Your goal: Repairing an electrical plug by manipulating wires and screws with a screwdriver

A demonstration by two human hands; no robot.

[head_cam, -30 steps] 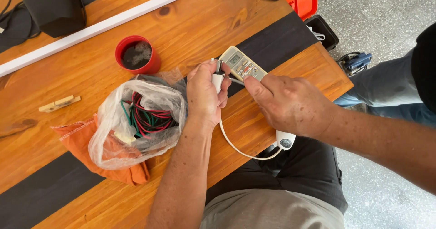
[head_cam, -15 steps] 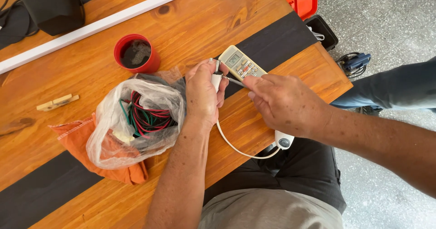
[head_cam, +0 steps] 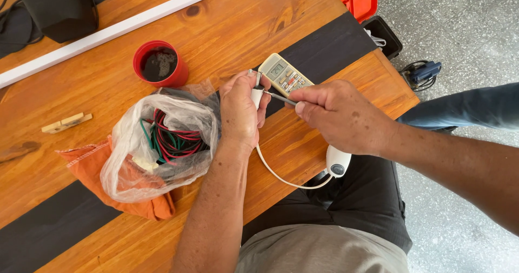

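The left hand (head_cam: 240, 110) is closed around a small white plug (head_cam: 257, 93), fingers curled over it so only its top end and a bit of metal show above the thumb. It hovers just above the counter (head_cam: 227, 29), near the front edge and toward the right-hand end. From under the heel of this hand a thin white cord (head_cam: 281, 176) loops down past the front edge of the counter and up to a rounded white device (head_cam: 338, 161) that sits at that edge, partly under the right wrist.

The right hand (head_cam: 340, 116) is pinched shut on a slim metal tool (head_cam: 281, 97), thumb and forefinger pressed together on its shaft. The tool's tip meets the plug in the left hand, so the two hands sit just beside each other with the plug between them.

Directly behind the hands, touching neither, a pale remote control (head_cam: 284, 76) with a small screen and coloured buttons lies slanted across a dark strip of the counter. Left of the left hand, touching its wrist, is a clear plastic bag (head_cam: 162, 143) holding red, green and black wires, resting on an orange cloth (head_cam: 92, 165). Farther back stands a red cup (head_cam: 160, 64) with dark contents. A wooden clothespin (head_cam: 67, 123) lies toward the left edge, and a long white strip (head_cam: 113, 29) runs slanted along the far side.
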